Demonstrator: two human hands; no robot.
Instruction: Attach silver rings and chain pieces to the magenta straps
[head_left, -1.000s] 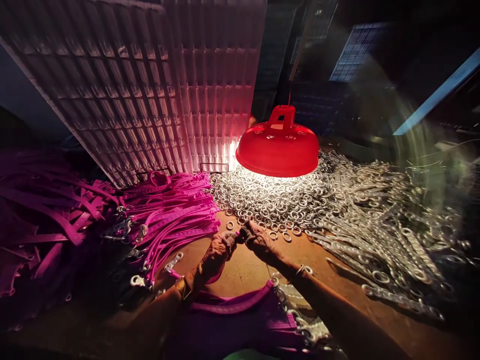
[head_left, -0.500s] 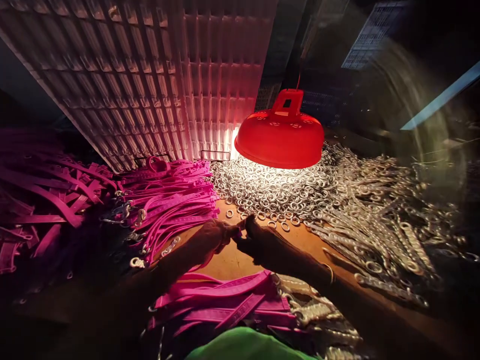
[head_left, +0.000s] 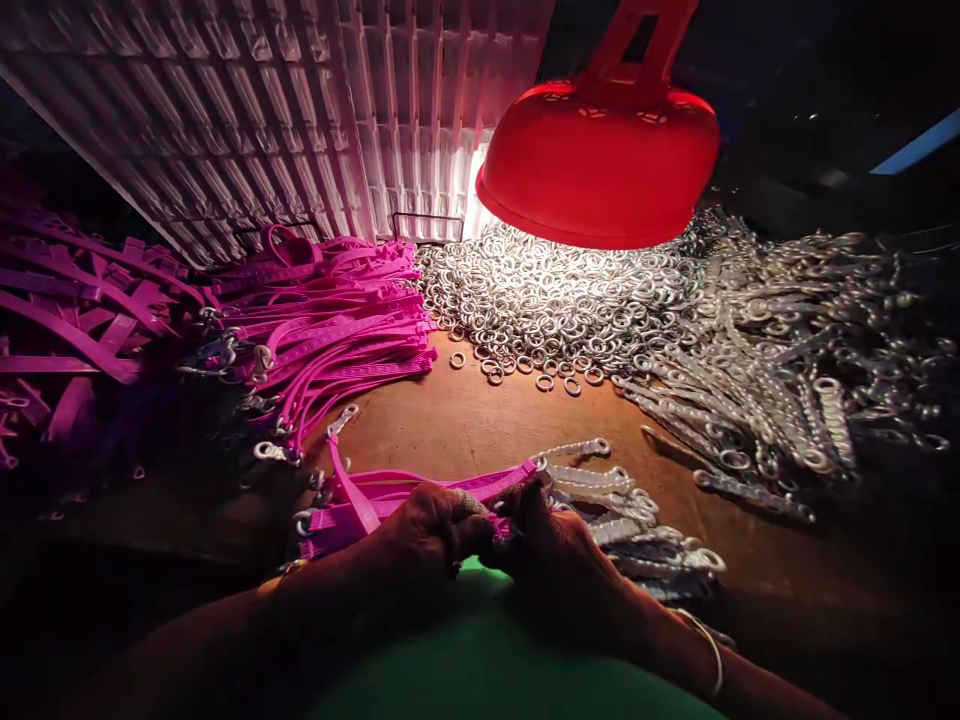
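My left hand [head_left: 426, 525] and my right hand [head_left: 559, 555] meet close to my body, at the table's near edge. Between their closed fingertips shows a pink strap [head_left: 501, 526]; its other end is hidden. Just beyond the hands lies a bundle of pink straps [head_left: 442, 482], partly covered by my left hand. Silvery chain-like pieces [head_left: 600, 480] extend from the bundle's right end, beside my right hand. Small metal fittings sit at the bundle's left end.
A red lamp [head_left: 600, 165] hangs low over a heap of metal rings [head_left: 540, 300]. More chain-like pieces [head_left: 780, 390] are piled at right. Pink strap stacks [head_left: 352, 330] lie left on the wooden table [head_left: 450, 420], before a ribbed translucent panel [head_left: 277, 120].
Both hands have come back from near the loose rings toward my body, still closed together around something pink. The lamp and table appear higher and shifted in view.
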